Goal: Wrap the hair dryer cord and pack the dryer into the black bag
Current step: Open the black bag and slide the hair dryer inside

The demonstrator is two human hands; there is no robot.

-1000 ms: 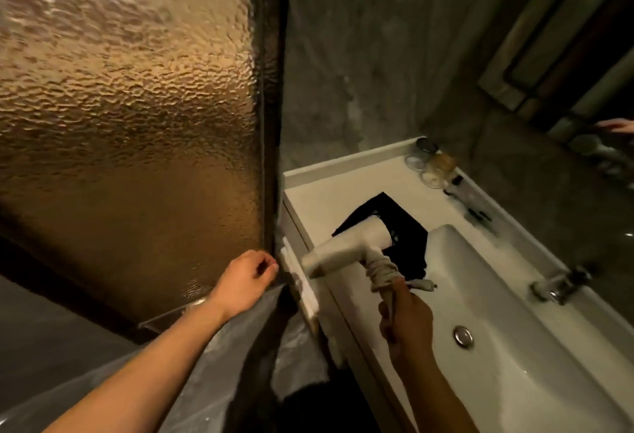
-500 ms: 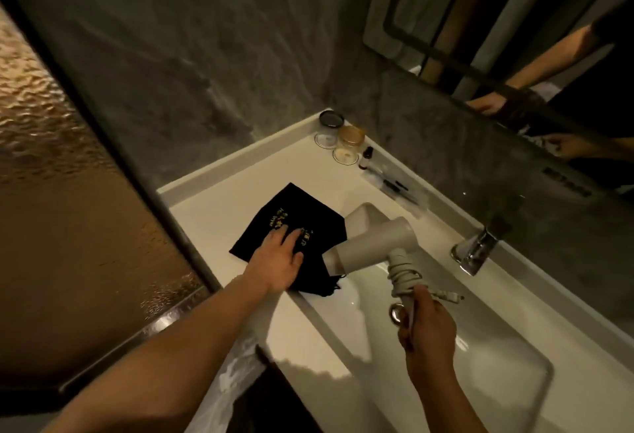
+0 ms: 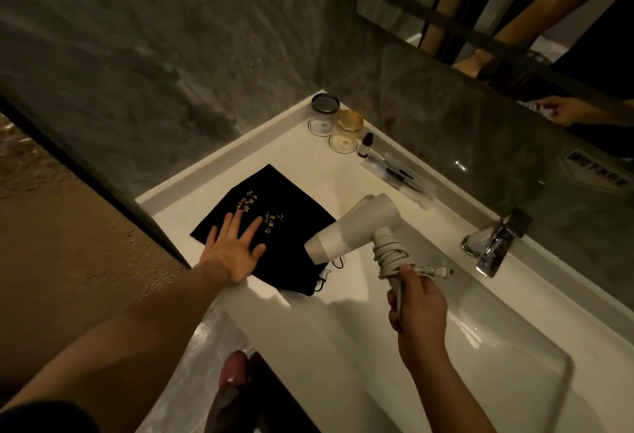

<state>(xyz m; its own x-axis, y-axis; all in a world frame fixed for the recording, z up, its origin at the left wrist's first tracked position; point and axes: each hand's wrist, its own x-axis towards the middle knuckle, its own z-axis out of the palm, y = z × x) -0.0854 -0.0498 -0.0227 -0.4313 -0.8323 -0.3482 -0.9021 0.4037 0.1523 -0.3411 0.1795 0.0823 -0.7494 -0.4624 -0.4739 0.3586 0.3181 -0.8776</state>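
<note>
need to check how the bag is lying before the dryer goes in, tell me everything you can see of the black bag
The black bag is a soft cloth pouch lying flat and empty-looking on the white counter, left of the sink basin. Gold lettering is printed on its top face, too small to read fully. Thin drawstring cords trail from its basin-side edge. The left hand rests open on it with fingers spread. The hair dryer, held in the right hand, hangs over its right corner.

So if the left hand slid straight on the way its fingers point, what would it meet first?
The left hand lies flat on the bag; straight on is more bag, then bare counter, probably the jars last.
</note>
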